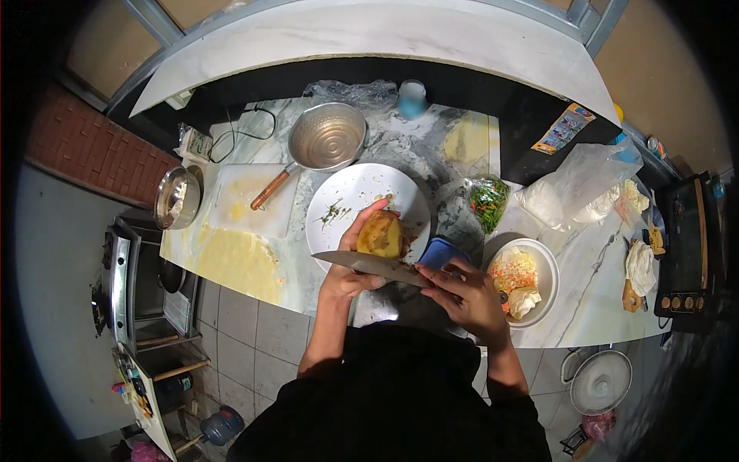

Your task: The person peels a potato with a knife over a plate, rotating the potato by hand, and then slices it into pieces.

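Yellow-brown, the vegetable (379,234) that I watch remotely is over the white plate (369,180), clamped in the fingers of the left hand (348,279). On the right hand (466,296), I see fingers closed around the knife (368,264), its blade just beside the vegetable; I cannot tell whether they touch.

A yellow potato (379,233) with brown patches is resting in the left hand (344,279), while a broad grey knife (362,263) is extending from the right hand (467,298), its blade crossing over the left.
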Available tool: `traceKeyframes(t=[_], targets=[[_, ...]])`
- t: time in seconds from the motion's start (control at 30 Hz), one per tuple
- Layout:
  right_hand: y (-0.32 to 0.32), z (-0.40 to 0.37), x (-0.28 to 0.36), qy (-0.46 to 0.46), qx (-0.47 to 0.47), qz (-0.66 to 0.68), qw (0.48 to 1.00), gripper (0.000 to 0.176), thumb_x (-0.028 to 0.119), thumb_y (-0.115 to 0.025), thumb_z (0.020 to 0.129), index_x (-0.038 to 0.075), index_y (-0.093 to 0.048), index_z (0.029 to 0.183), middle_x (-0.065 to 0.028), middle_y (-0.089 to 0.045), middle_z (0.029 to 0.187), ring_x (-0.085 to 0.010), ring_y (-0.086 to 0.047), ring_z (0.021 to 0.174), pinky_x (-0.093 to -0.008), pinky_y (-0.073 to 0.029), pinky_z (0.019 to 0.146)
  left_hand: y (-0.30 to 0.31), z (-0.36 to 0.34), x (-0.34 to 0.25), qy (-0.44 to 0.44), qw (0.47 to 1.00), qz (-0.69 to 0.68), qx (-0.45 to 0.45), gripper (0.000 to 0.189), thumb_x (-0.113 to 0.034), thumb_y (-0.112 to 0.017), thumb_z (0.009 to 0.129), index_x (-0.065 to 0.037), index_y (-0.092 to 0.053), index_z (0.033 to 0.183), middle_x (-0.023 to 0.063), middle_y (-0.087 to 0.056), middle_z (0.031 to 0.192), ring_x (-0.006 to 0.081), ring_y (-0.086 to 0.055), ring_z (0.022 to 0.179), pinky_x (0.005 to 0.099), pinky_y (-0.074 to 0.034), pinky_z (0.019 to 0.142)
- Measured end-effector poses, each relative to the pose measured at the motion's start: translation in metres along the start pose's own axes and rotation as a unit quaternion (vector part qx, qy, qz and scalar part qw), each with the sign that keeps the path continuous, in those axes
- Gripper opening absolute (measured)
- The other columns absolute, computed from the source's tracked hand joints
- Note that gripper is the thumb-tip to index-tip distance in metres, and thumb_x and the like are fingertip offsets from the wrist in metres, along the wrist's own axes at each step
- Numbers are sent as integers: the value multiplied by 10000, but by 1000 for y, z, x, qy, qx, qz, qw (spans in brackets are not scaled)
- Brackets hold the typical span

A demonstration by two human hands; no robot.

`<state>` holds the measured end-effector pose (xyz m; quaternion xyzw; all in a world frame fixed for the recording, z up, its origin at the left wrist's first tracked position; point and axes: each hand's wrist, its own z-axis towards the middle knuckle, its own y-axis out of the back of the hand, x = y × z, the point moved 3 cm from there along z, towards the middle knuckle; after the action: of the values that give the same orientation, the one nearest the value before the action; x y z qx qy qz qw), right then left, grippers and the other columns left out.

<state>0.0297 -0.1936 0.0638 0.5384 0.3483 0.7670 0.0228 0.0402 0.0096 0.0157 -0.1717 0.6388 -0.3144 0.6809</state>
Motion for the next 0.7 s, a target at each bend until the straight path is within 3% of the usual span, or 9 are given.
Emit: traceKeyframes(t=[0.13,0.2,0.3,0.33,0.4,0.7], targets=[[2,3,8,15,-9,-33,999,411,119,-785,748,126,-699,1149,-60,-615,809,-178,-617,657,-324,-496,555,-7,0,-6,0,1000,12,-12,1118,-111,-850,531,-19,-259,1476,78,-499,1271,241,-570,1127,345,-451,987],[3,3,10,23,-17,-60,998,411,133,-785,748,137,-700,1150,-55,-605,800,-189,-616,648,-325,-499,557,-11,0,-10,3,998,48,-41,1260,-354,-956,494,40,-249,1460,92,-518,1271,230,-533,1182,366,-425,1016],[1,2,5,43,-28,-67,996,404,256,-741,805,231,-676,1203,-33,-587,808,-201,-607,588,-354,-486,525,-7,0,-7,-6,998,58,-35,1273,-361,-964,484,41,-249,1457,91,-523,1256,223,-535,1178,361,-430,1007],[1,2,5,43,-28,-67,996,404,256,-741,805,231,-676,1203,-33,-587,808,-201,-607,588,-354,-486,525,-5,0,-5,-6,998,58,-35,1273,-361,-964,484,41,-249,1457,91,-523,1256,223,-535,1178,361,-430,1007],[2,2,7,62,-45,-75,994,406,250,-744,801,221,-677,1200,-29,-585,809,-199,-606,588,-350,-488,518,-1,0,-3,-15,999,32,-12,1133,-169,-912,516,-16,-291,1451,79,-507,1241,214,-567,1100,335,-459,954],[2,1,7,79,-65,-83,991,405,238,-754,790,212,-682,1188,-21,-590,822,-190,-602,577,-337,-487,512,-9,-1,-10,-17,998,55,-13,1020,-130,-889,564,-20,-326,1408,82,-518,1218,213,-559,1083,323,-448,935]])
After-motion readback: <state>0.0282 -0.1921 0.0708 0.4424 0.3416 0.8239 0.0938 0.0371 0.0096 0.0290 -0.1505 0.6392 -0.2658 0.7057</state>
